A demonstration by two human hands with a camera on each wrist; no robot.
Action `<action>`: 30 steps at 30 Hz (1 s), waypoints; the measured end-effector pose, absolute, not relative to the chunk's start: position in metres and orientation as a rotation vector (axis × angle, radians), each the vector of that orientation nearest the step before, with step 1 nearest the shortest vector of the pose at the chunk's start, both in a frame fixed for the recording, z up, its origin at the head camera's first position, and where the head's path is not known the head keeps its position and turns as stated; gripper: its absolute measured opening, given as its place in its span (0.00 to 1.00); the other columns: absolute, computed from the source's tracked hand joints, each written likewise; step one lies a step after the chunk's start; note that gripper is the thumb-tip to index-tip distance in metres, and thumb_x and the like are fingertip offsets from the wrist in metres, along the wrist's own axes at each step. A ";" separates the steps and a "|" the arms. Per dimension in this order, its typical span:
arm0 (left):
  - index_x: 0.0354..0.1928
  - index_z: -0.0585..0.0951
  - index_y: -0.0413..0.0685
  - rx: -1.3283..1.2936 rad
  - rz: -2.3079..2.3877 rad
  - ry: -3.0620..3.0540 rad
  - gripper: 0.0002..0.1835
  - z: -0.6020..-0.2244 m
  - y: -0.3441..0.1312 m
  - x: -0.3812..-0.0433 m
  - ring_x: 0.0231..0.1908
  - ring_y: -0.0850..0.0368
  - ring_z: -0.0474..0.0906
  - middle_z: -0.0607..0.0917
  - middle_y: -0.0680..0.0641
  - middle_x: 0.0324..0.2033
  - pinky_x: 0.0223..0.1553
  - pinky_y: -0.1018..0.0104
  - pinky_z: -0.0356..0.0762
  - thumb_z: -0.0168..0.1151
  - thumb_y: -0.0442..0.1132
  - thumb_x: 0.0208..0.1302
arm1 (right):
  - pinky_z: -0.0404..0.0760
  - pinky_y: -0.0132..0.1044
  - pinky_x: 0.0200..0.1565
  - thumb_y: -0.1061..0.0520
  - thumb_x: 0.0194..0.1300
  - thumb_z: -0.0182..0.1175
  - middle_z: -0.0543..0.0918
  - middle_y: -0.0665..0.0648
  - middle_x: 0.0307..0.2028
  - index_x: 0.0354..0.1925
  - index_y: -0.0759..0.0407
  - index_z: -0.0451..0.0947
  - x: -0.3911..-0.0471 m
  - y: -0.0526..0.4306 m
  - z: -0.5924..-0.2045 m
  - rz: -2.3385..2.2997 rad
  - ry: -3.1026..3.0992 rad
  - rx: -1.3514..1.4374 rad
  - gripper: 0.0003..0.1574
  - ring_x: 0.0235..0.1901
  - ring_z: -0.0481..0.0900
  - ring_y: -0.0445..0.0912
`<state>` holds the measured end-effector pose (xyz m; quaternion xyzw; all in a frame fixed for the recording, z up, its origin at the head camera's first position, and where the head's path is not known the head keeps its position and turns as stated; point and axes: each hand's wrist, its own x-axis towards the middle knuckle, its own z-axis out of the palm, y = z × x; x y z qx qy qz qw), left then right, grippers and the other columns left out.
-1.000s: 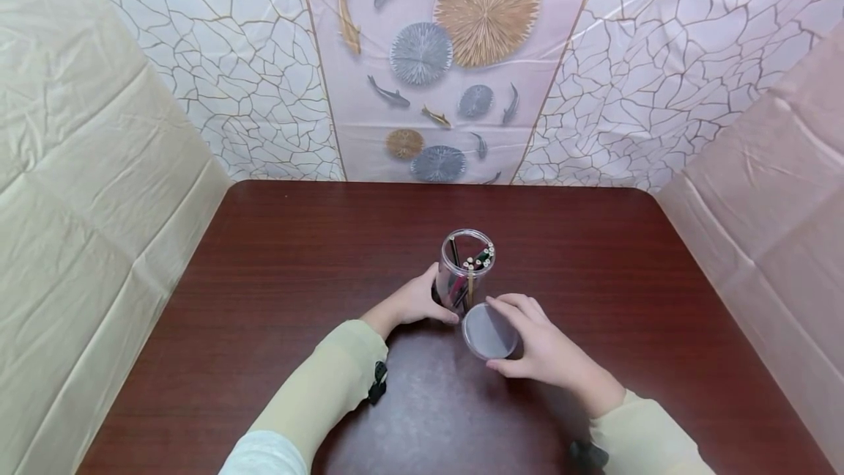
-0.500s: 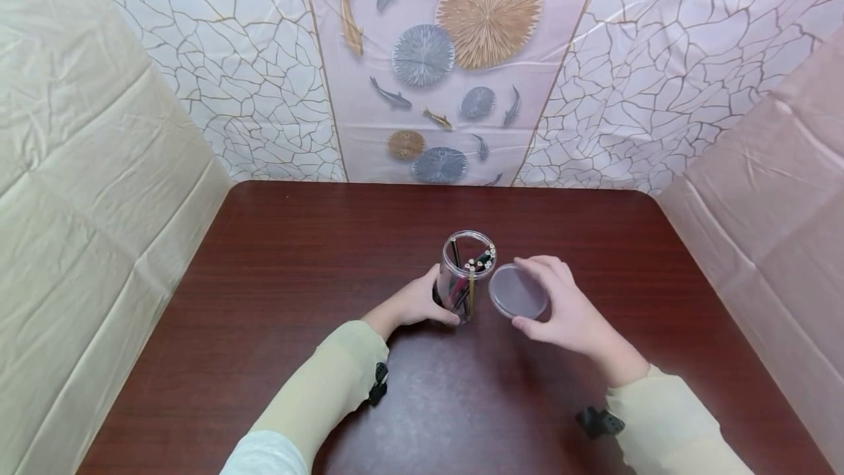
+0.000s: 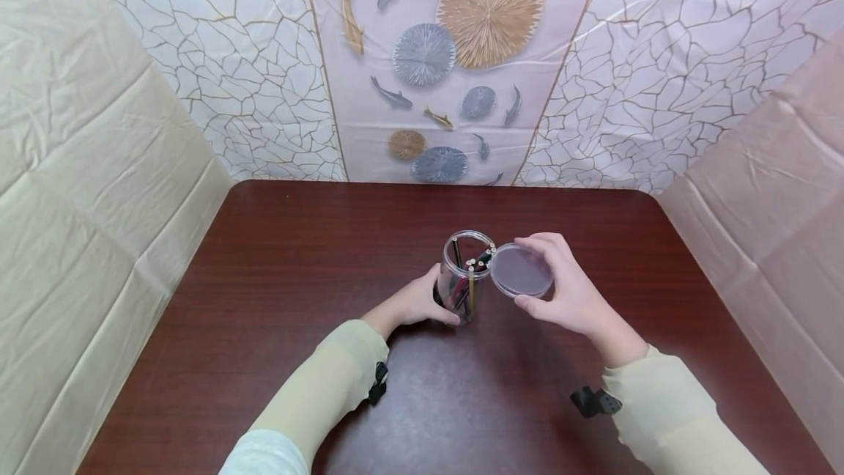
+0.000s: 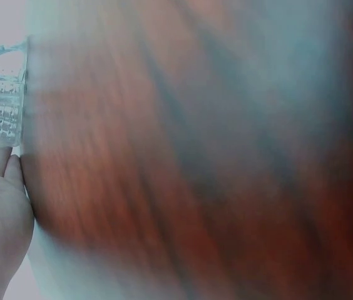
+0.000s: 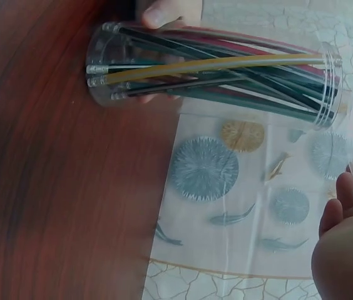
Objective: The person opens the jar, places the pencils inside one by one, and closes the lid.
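A clear round jar stands upright on the table with its top uncovered. Several pencils lean inside it, mostly dark, one yellow and some red. My left hand grips the jar low on its left side, thumb in front; in the left wrist view the palm shows beneath the jar's base end. My right hand holds a clear round lid by its edge, fingers behind and thumb in front. The tilted lid is raised, right beside the jar's rim.
The dark red-brown table has rounded far corners. Behind it hangs a patterned cloth with fish and round shapes, and pale cloth walls rise at both sides. A black wrist device sits at the right sleeve.
My right hand has lifted the lid from in front of the jar, moving it away from me and rightward to beside the rim. The left hand stays on the jar.
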<state>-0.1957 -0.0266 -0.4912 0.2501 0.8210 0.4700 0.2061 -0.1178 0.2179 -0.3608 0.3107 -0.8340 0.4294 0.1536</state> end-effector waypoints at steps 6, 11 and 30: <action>0.57 0.63 0.55 0.684 1.311 2.291 0.44 -0.491 -0.027 -0.196 0.44 0.61 0.74 0.80 0.55 0.36 0.52 0.63 0.67 0.78 0.48 0.36 | 0.63 0.25 0.52 0.65 0.40 0.71 0.64 0.63 0.54 0.62 0.67 0.63 -0.124 0.207 -0.357 1.237 -2.458 0.810 0.49 0.51 0.68 0.47; 0.56 0.63 0.56 0.690 1.331 2.271 0.43 -0.492 -0.026 -0.196 0.40 0.60 0.75 0.81 0.54 0.32 0.49 0.63 0.69 0.78 0.48 0.37 | 0.63 0.29 0.52 0.62 0.42 0.72 0.64 0.62 0.54 0.63 0.65 0.63 -0.132 0.197 -0.355 1.207 -2.494 0.816 0.50 0.52 0.66 0.50; 0.58 0.62 0.56 0.704 1.350 2.246 0.45 -0.492 -0.026 -0.197 0.45 0.61 0.74 0.79 0.55 0.42 0.52 0.64 0.67 0.79 0.47 0.37 | 0.62 0.49 0.54 0.56 0.43 0.75 0.64 0.62 0.55 0.65 0.62 0.62 -0.148 0.175 -0.361 1.145 -2.573 0.826 0.53 0.57 0.58 0.55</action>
